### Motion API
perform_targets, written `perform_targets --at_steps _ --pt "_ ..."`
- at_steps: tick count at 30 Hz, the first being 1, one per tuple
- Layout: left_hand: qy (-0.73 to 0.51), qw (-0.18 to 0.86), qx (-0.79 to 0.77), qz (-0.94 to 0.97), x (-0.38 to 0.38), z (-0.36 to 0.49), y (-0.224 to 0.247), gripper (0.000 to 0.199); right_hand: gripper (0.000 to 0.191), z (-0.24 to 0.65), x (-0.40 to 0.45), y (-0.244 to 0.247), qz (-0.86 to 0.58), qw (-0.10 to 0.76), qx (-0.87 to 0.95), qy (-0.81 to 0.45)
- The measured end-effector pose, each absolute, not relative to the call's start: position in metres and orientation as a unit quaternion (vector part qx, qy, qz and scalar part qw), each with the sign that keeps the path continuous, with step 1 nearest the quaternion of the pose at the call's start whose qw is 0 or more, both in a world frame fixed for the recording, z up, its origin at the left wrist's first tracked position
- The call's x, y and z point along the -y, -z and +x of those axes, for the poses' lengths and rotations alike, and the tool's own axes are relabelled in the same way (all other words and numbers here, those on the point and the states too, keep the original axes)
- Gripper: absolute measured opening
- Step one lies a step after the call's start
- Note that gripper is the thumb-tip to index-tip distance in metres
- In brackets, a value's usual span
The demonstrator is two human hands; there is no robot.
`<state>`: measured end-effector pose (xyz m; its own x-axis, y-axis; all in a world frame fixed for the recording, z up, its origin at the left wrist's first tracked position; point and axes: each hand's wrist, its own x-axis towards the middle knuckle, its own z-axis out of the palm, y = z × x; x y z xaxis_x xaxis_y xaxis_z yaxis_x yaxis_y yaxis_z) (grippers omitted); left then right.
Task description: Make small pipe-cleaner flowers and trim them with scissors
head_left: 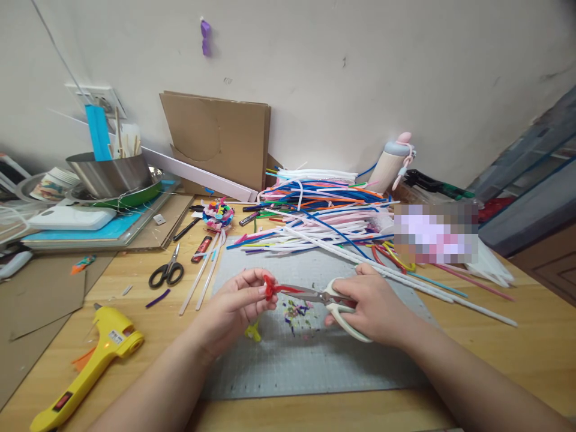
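My left hand (245,300) pinches a small twisted red pipe cleaner piece (270,288), whose tail points right. In my right hand (371,300) are white-handled scissors (335,300), their blades lying along the red tail near my left fingertips. Beneath both hands lies a grey cutting mat (270,372), with small green and purple clippings (297,317) scattered between them. A yellow fuzzy piece (253,331) shows just below my left hand, partly hidden by it.
Many coloured pipe cleaners (315,222) are piled behind the mat. To the left are a yellow glue gun (108,342), black scissors (166,273), clear sticks (195,285) and a red lighter (201,249). A bottle (389,168) stands at the back.
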<state>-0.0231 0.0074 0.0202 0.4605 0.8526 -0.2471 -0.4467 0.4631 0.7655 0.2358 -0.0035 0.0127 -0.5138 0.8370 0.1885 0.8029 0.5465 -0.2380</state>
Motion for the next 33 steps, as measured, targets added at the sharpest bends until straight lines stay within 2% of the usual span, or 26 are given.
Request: perform_targets --at_steps 18,33 --pt "-0.399 0.796 -0.318 0.326 -0.0056 -0.0211 -0.0212 0.014 0.029 0.2318 0.0046 -0.0195 -0.473 0.125 0.868 -0.085" --pt "-0.393 0.795 -0.313 0.340 -0.0055 -0.0231 -0.0169 0.014 0.035 0.2329 0.0056 -0.0183 -0.479 0.116 0.866 -0.089"
